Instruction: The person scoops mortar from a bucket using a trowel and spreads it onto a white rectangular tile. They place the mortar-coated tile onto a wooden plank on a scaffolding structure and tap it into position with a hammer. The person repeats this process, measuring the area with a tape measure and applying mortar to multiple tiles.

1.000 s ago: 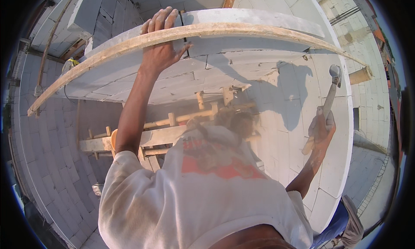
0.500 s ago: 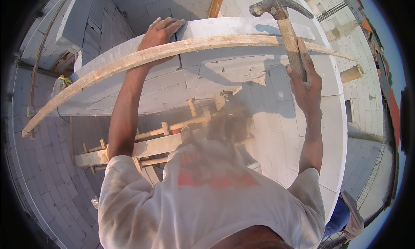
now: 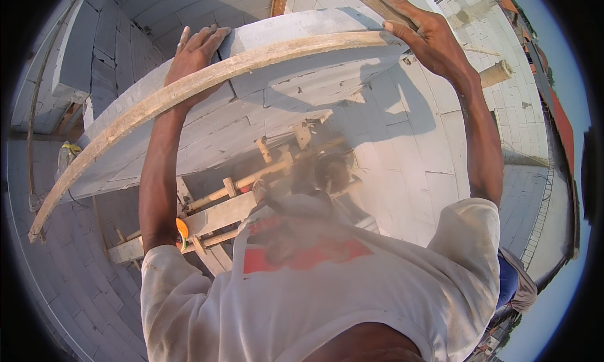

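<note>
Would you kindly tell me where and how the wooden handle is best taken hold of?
Probably round its lower part, from the lower right, as the right hand does: the wooden handle is slim and slants up leftward, out of the picture.

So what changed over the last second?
The right hand swung the hammer from low at the right up and inward to the view's top edge. Nothing was let go. The left hand stayed on the block wall's top.

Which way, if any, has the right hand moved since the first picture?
Yes: the right hand moved up the view, from below the wooden batten to overlapping it.
</note>
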Action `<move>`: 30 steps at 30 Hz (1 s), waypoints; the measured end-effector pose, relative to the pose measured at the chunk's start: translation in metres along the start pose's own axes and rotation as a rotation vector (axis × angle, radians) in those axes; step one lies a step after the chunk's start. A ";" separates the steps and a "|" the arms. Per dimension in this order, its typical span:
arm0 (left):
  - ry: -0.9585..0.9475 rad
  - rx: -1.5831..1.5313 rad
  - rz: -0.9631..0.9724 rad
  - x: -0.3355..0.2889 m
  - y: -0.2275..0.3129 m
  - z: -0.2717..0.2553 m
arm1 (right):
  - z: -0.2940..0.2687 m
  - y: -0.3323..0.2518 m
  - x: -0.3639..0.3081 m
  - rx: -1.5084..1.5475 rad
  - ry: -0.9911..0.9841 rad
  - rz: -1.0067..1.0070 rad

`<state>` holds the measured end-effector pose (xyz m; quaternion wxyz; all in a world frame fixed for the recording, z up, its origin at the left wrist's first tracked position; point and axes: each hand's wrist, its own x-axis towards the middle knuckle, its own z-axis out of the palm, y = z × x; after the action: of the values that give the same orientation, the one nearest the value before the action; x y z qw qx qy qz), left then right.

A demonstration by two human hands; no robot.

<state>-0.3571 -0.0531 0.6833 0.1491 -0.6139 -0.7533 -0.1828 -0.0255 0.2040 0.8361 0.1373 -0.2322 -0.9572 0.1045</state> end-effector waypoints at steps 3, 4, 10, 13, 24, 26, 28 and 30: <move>-0.038 -0.030 -0.012 0.002 -0.001 -0.002 | 0.006 0.014 -0.004 -0.089 -0.014 -0.033; -0.049 -0.031 -0.012 0.003 0.000 -0.004 | 0.007 0.020 -0.007 -0.161 -0.059 -0.049; -0.124 0.072 -0.068 0.007 0.014 -0.011 | -0.014 0.070 -0.025 -0.172 0.097 0.155; 0.020 0.110 0.004 0.023 0.041 0.005 | -0.012 0.093 -0.040 -0.103 0.348 0.173; -0.283 0.141 -0.092 0.131 0.148 0.061 | -0.005 0.137 -0.055 -0.080 0.384 0.347; -0.245 0.170 -0.059 0.129 0.150 0.060 | -0.005 0.139 -0.055 -0.103 0.337 0.383; -0.224 0.184 -0.046 0.127 0.150 0.059 | -0.006 0.140 -0.054 -0.184 0.139 0.449; -0.221 0.180 -0.050 0.127 0.151 0.060 | -0.010 0.139 -0.054 -0.257 -0.013 0.479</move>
<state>-0.2349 0.1122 0.7012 0.1152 -0.5956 -0.7935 -0.0496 0.0812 0.3011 0.7968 0.0718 -0.4669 -0.8813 0.0131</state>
